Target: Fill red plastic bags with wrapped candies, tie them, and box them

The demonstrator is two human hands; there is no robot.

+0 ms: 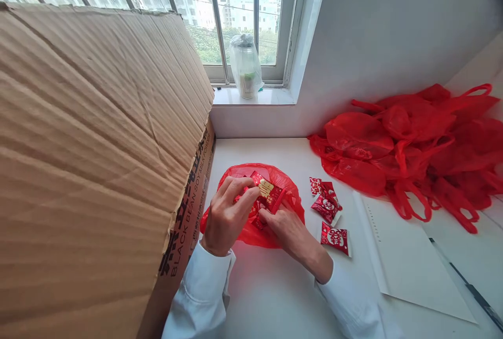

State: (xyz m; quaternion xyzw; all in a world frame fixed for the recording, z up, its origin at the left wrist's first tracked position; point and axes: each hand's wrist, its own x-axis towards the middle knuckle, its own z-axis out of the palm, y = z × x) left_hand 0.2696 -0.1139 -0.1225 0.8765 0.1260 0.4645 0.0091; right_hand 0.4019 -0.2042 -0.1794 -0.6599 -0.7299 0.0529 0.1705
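A red plastic bag (285,234) lies spread on the white table before me, with small red wrapped snack packets in its middle. My left hand (228,213) is closed over the left side of the bag, thumb and fingers pinching a red packet (267,192) with gold print. My right hand (286,229) reaches into the bag from the right, its fingers bent down among the packets and partly hidden. What the right fingertips grip, if anything, is covered. To the right of the bag lie more red packets, among them a loose one (335,238) nearest me.
A big cardboard box (98,145) fills the left side. A heap of red plastic bags (424,145) lies at the back right. Near it are a white notebook (416,255) and a dark pen-like tool (471,289). A bagged jar (247,72) stands on the windowsill.
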